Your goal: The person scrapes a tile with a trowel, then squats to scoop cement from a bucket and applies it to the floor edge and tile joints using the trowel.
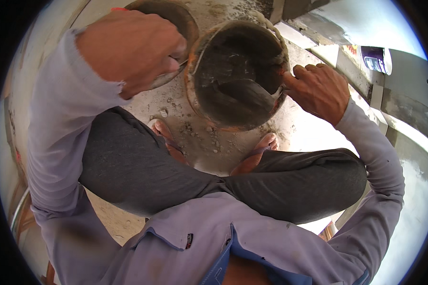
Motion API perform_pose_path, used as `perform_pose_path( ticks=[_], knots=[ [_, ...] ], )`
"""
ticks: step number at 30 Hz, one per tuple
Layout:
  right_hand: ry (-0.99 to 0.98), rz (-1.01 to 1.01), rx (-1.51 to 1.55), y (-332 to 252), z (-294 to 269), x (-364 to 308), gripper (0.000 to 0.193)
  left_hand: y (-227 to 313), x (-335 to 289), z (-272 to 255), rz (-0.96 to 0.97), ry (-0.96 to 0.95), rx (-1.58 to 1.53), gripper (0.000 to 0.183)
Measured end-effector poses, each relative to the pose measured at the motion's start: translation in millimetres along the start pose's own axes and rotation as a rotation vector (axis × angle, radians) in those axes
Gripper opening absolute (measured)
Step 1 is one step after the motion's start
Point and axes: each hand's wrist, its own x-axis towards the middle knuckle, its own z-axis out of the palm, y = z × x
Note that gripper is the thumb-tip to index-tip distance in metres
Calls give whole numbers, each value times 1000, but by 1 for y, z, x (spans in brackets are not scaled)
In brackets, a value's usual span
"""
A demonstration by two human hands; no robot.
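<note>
A round, dirt-crusted bucket (190, 90) stands on the floor in front of my feet, its rim rough and its inside dark grey. Wet-looking grey material (245, 95) lies in it, raised along one edge. My right hand (318, 90) is closed at the bucket's right rim, thumb and forefinger pinching the edge. Over a second dark bucket (190, 23) at the upper left, my left hand (133, 50) is curled closed. What its fingers hold is hidden; a thin pale edge shows beside the fingertips.
My sandalled feet (259, 152) rest just behind the bucket. Crumbs of dried material (214, 140) litter the dusty floor. A dark purple and white tub (376, 60) lies on its side at the upper right, near boards and a panel (406, 90).
</note>
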Motion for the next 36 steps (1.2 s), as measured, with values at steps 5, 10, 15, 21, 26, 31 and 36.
perform_pose_path(
  ticks=[5,10,15,21,26,31,36],
  knots=[
    [56,-82,-33,-8,8,18,13,6,-14,9,18,-82,-172,24],
    [-171,29,145,-11,6,27,20,9,-22,7,45,11,-66,26],
    [-427,172,295,-15,9,31,24,1,-28,19,91,123,-39,23],
    [-347,167,339,-25,11,24,24,2,-22,12,30,-9,-74,19],
    [-226,43,235,-24,8,24,24,3,-15,11,94,107,-124,15],
    [-404,109,315,-23,9,24,24,2,-11,14,102,96,-118,16],
    [-219,53,331,-21,14,16,25,5,-7,5,129,106,-115,14]
  ],
)
